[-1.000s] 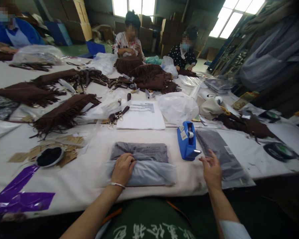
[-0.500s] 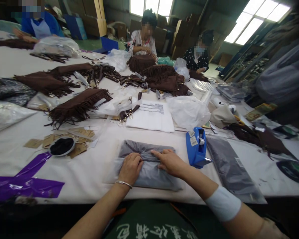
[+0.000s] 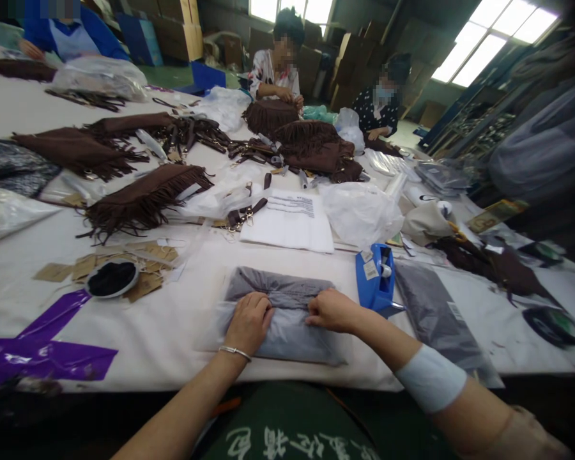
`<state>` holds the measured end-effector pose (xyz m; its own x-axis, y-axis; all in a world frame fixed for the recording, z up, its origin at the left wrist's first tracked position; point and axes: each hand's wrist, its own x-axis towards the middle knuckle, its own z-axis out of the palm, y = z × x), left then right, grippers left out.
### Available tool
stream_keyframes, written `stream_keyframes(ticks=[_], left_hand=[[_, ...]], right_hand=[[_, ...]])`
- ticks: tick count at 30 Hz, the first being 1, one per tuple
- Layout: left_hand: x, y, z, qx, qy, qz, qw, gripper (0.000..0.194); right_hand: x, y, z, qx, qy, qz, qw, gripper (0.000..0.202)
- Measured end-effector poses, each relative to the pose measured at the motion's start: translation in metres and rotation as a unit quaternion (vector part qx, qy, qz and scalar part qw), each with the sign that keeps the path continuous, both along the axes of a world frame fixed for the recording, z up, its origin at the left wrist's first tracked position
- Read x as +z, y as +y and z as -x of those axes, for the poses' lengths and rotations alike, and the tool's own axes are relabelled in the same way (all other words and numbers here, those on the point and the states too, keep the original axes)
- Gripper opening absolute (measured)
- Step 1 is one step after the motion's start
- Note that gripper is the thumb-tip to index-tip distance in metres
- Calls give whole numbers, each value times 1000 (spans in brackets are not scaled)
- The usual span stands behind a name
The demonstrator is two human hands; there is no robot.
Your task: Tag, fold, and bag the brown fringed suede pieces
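A dark grey folded item in a clear plastic bag (image 3: pixel 292 345) lies flat on the white-covered table in front of me. My left hand (image 3: pixel 250 321) rests on its left part, fingers pressed together on the plastic near a crumpled fold. On the right side of the fold, my right hand (image 3: pixel 333 311) is closed, its curled fingers gripping the plastic. The fingertips of both hands are partly hidden. Just right of the package stands a blue tape dispenser (image 3: pixel 374 281). Beyond it lies another grey bagged package (image 3: pixel 441 313).
A dish of black material (image 3: pixel 112 279) sits among brown paper tags (image 3: pixel 146 291) at left, near purple tape (image 3: pixel 60 351). White printed sheets (image 3: pixel 287 223) and brown fringed bags (image 3: pixel 146 198) lie farther back. Several people work across the table.
My right hand has drawn its outstretched index finger back and curled it, shifting slightly right along the fold. My left hand stays in place on the bag.
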<state>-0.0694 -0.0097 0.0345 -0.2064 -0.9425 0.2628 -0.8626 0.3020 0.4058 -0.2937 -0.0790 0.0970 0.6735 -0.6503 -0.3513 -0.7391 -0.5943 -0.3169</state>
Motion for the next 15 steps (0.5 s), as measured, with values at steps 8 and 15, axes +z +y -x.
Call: stream_keyframes(ticks=[8,15], left_hand=[[-2,1,0,-4,-22,11,1000,4],[-2,2,0,-1,-25,16,1000,3]], right_hand=[[-12,-35,-28,-41,147,-56,987,31],[-10,-40,-36,-87,172,-62,979,39]])
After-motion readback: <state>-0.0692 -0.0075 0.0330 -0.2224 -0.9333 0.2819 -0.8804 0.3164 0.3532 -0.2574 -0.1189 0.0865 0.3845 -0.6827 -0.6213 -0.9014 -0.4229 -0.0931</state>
